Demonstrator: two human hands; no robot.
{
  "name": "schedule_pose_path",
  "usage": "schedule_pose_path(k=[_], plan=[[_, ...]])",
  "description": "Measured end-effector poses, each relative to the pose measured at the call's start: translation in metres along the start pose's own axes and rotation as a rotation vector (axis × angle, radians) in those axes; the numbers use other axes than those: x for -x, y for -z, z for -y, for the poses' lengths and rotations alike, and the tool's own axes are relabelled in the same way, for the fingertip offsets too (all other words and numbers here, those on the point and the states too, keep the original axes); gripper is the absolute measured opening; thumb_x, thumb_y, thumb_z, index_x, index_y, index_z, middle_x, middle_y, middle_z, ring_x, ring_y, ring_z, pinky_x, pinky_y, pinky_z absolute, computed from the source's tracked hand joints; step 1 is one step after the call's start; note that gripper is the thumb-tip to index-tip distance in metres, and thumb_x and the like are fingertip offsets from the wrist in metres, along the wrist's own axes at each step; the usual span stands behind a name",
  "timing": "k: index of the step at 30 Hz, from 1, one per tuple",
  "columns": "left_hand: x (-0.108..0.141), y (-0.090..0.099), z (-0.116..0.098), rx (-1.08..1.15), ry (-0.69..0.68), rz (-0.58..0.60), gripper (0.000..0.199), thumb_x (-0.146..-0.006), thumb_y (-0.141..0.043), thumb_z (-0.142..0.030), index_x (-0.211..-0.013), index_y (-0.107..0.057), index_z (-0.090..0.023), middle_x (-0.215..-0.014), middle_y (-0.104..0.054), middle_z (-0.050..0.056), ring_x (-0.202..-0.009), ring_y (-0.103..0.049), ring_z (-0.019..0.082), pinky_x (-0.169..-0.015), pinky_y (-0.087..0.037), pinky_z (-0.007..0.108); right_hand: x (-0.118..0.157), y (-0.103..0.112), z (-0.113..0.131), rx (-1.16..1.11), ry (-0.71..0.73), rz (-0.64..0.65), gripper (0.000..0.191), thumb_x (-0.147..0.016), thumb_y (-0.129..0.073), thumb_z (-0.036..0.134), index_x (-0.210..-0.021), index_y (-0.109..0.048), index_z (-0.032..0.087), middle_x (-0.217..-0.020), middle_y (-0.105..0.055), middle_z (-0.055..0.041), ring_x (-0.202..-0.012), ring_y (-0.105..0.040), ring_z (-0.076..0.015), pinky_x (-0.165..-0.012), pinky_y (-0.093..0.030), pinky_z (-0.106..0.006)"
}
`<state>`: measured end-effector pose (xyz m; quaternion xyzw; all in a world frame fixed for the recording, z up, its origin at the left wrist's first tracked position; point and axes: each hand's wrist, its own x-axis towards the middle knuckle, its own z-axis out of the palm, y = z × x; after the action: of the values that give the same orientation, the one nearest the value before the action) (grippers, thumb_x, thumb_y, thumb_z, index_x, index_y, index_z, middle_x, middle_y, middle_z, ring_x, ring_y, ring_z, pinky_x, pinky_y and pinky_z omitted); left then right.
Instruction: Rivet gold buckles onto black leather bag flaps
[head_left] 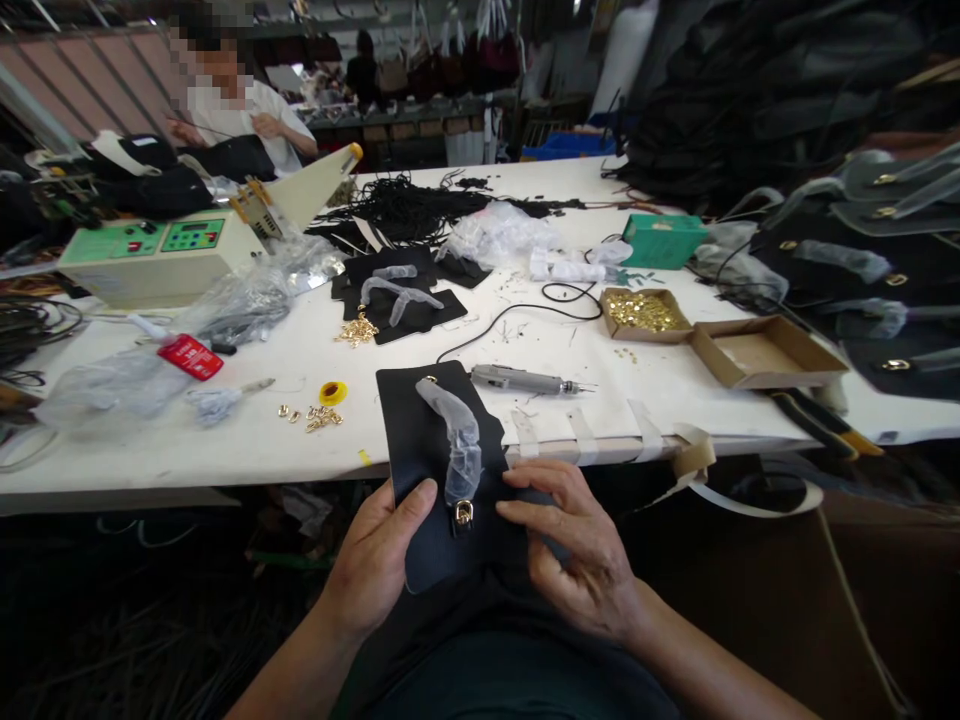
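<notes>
A black leather-like bag panel (405,440) is tilted over the table's front edge. It bears a handle wrapped in clear plastic (461,440) with a gold buckle (464,513) at its lower end. My left hand (382,550) grips the panel's lower left edge, thumb on top and the other fingers hidden beneath. On the right edge, my right hand (574,550) touches the panel with its fingers stretched and apart. Just beyond lies a grey electric screwdriver (517,380) with its black cord. Small gold buckles (322,418) and a yellow tape roll (332,392) are left of the panel.
More black panels (427,318) with wrapped handles lie farther back. Gold pieces fill a cardboard box (645,335); another shallow box (765,370) adjoins it. A red bottle (189,355) and a machine (150,260) stand left. A co-worker (277,120) is behind.
</notes>
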<state>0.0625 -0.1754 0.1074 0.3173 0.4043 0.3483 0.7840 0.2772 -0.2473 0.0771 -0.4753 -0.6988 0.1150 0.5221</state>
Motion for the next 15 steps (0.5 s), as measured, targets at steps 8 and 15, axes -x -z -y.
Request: schedule_pose_path(k=[8, 15], plan=[[0.000, 0.003, 0.012, -0.208, -0.074, -0.043, 0.054, -0.093, -0.076, -0.043, -0.139, -0.066, -0.017, -0.114, -0.079, 0.012, -0.099, -0.074, 0.027, -0.087, -0.059, 0.035, -0.018, -0.006, 0.021, 0.247, -0.047, -0.037, 0.023, -0.087, -0.084, 0.034, -0.108, -0.080, 0.026, -0.089, -0.071, -0.0054, -0.082, -0.061, -0.0223, -0.074, -0.043, -0.041], [0.000, 0.001, 0.013, -0.159, -0.088, -0.078, 0.055, -0.090, -0.077, -0.045, -0.134, -0.068, -0.014, -0.093, -0.078, 0.009, -0.079, -0.069, 0.022, -0.065, -0.054, 0.027, -0.021, -0.018, 0.022, 0.125, -0.052, -0.042, 0.005, -0.091, -0.080, 0.021, -0.094, -0.079, 0.025, -0.083, -0.071, -0.0028, -0.079, -0.063, -0.0190, -0.074, -0.044, -0.039]])
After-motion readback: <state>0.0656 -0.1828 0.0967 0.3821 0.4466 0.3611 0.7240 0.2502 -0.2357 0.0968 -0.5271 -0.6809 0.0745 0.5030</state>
